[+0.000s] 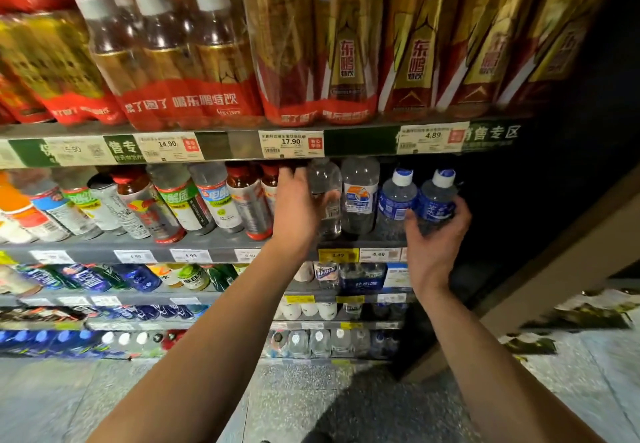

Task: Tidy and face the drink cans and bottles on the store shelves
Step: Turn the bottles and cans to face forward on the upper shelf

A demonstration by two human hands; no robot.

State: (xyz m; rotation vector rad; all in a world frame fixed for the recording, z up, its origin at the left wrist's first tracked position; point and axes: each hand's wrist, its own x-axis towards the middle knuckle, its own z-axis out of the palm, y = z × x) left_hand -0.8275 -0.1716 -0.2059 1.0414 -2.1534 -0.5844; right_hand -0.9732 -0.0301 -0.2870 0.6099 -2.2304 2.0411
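On the second shelf (214, 246), my left hand (298, 207) grips a clear water bottle (325, 196) from its left side. My right hand (436, 234) holds a small blue-labelled water bottle with a white and blue cap (438, 196) at the shelf's right end, fingers curled round its lower part. A twin blue-labelled bottle (396, 200) stands just left of it. Between the two hands stands a larger clear bottle with an orange and blue label (360, 196).
Left of my left hand stands a row of red-capped and grey-capped drink bottles (194, 200). The top shelf holds shrink-wrapped packs of gold and red bottles (311, 44). Lower shelves carry more bottles. A dark side panel (554, 182) borders the shelves on the right.
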